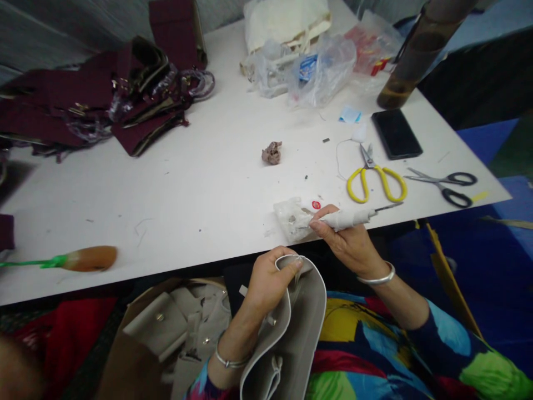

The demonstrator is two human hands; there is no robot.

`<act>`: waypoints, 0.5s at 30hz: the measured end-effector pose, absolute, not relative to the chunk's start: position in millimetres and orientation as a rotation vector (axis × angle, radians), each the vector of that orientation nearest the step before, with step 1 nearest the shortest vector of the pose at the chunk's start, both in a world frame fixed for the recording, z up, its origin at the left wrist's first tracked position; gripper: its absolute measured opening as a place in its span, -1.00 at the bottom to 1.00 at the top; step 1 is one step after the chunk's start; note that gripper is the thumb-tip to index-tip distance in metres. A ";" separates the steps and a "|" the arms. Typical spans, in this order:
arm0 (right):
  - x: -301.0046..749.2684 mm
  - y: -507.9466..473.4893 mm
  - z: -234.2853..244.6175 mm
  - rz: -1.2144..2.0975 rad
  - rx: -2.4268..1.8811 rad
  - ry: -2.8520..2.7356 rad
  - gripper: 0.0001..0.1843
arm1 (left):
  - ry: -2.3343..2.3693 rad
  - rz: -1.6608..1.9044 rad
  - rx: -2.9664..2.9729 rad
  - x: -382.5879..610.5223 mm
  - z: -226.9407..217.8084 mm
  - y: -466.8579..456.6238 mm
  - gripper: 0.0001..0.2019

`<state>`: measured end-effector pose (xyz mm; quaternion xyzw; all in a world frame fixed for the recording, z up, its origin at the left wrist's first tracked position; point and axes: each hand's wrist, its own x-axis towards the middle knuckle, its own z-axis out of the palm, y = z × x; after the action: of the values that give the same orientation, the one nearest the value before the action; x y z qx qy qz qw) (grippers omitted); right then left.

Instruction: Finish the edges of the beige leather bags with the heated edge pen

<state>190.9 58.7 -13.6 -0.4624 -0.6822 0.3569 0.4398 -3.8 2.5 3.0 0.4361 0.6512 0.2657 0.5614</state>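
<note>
My left hand (pixel 270 280) grips the upper rim of a light grey bag (pixel 306 316), thumb inside its open mouth. The bag hangs in front of the table edge, tilted, with a zip pull and pale inner lining showing. In my right hand (pixel 353 247) is a thin metal-tipped tool with a white-wrapped handle (pixel 345 219); the slim tip points right. Beside those fingers, a small clear plastic packet (pixel 289 218) lies at the table edge. Whether the tool's left end touches the packet I cannot tell. A red round sticker (pixel 316 205) is just behind my fingertips.
On the white table (pixel 200 183) lie yellow-handled scissors (pixel 377 180), black-handled scissors (pixel 445 182), a phone (pixel 397 134), a brown lump (pixel 272 153) and an orange-handled tool (pixel 89 259). Maroon bags (pixel 83 105) are piled back left. Below, a box holds grey bags (pixel 160 325).
</note>
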 end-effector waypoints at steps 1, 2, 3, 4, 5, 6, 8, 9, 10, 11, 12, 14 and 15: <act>190.3 60.1 -12.3 0.894 -1.153 -1.705 -0.80 | 1.533 0.627 1.029 -4.1 2.8 2.6 -0.78; 189.7 60.9 -11.2 0.901 -1.159 -1.712 -0.80 | 1.531 0.628 1.031 -4.4 2.9 2.6 -0.78; 189.2 61.1 -10.2 0.904 -1.168 -1.717 -0.81 | 1.529 0.628 1.031 -4.8 3.0 2.4 -0.78; 188.7 60.6 -9.4 0.904 -1.179 -1.721 -0.82 | 1.527 0.630 1.028 -5.1 3.1 2.1 -0.78; 188.3 59.5 -8.7 0.904 -1.187 -1.727 -0.84 | 1.526 0.632 1.023 -5.5 3.2 1.7 -0.78; 187.9 57.9 -8.2 0.905 -1.192 -1.739 -0.85 | 1.524 0.634 1.018 -5.9 3.1 1.1 -0.78; 187.2 53.7 -7.9 0.874 -1.202 -1.790 -0.88 | 1.523 0.639 1.011 -6.6 2.7 -0.1 -0.78; 186.8 51.3 -8.1 0.829 -1.209 -1.821 -0.89 | 1.520 0.642 1.011 -6.8 2.4 -0.7 -0.79; 186.4 49.0 -8.7 0.769 -1.215 -1.848 -0.89 | 1.517 0.645 1.013 -6.9 2.2 -1.2 -0.79; 186.0 46.8 -9.4 0.703 -1.222 -1.866 -0.88 | 1.515 0.648 1.017 -6.9 2.0 -1.5 -0.79; 185.6 44.9 -10.2 0.651 -1.228 -1.869 -0.88 | 1.512 0.647 1.020 -6.8 1.9 -1.8 -0.79; 185.0 41.9 -10.9 0.630 -1.226 -1.840 -0.88 | 1.512 0.643 1.020 -6.5 1.8 -2.2 -0.79; 185.1 40.8 -10.4 0.650 -1.223 -1.813 -0.89 | 1.513 0.639 1.018 -6.4 1.7 -2.3 -0.79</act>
<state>185.1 40.8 -10.4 -0.4874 -0.7222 0.2589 0.4170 -6.4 -2.3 1.7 0.4334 0.6443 0.2720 0.5684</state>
